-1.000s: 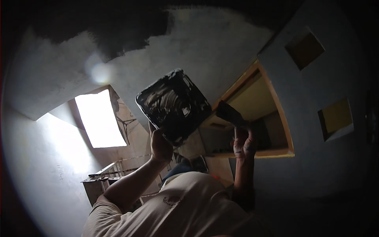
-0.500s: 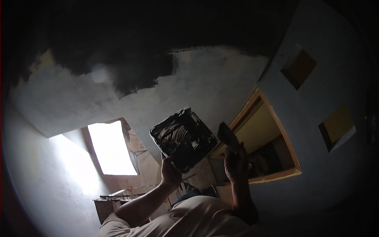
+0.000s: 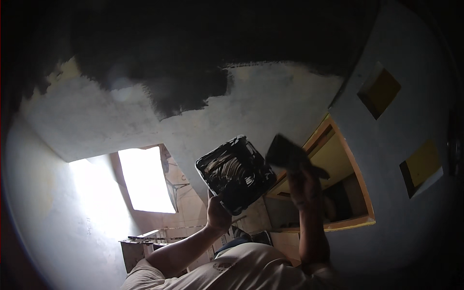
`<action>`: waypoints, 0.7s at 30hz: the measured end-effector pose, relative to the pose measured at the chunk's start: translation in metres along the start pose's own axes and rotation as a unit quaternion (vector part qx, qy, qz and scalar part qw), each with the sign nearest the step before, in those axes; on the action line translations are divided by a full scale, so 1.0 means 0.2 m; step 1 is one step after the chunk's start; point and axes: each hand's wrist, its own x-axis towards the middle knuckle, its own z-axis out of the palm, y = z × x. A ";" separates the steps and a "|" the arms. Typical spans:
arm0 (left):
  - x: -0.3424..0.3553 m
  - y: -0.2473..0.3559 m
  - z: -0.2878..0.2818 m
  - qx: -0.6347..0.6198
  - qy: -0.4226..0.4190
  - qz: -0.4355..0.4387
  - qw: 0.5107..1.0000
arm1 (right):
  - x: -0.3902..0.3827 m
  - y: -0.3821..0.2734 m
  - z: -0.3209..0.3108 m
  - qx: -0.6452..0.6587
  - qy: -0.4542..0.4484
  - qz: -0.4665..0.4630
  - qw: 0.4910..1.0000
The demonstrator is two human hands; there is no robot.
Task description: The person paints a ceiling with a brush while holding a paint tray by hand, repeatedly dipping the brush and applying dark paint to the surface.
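Observation:
My left hand (image 3: 219, 215) grips the lower edge of a square, shallow tray (image 3: 220, 149). Dark, wet-looking paint coats its inside, with pale curved streaks showing through. Just right of the tray, my right hand (image 3: 305, 186) is closed around a wide, flat paintbrush (image 3: 286, 152). The brush's dark, broad head points up and left, close to the tray's right corner; whether the two touch I cannot tell. Its handle end shows to the right of my fingers. Ahead is a pale wall surface (image 3: 193, 125) with a dark painted area (image 3: 193, 53) whose border is ragged.
Bright light comes through an opening (image 3: 146, 180) at the left. An orange-framed opening (image 3: 352, 164) stands at the right, beside two diamond-shaped recesses, an upper one (image 3: 379, 94) and a lower one (image 3: 420, 166). Ladder-like rails (image 3: 159, 234) show behind my left arm.
My right hand has turned the brush from edge-on to broad side and moved slightly up and right. The tray stays in my left hand. The whole view has shifted a little.

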 end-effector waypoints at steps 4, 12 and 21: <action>-0.02 0.01 0.00 -0.045 -0.008 -0.053 0.998 | 0.28 0.00 0.10 -0.104 0.010 -0.085 0.991; -0.02 -0.02 -0.01 0.028 0.052 0.000 0.998 | 0.81 0.11 0.36 -0.267 -0.050 -0.190 0.943; -0.06 0.04 0.05 -0.070 0.055 -0.059 0.994 | 1.27 0.27 0.24 -0.338 -0.056 -0.318 0.884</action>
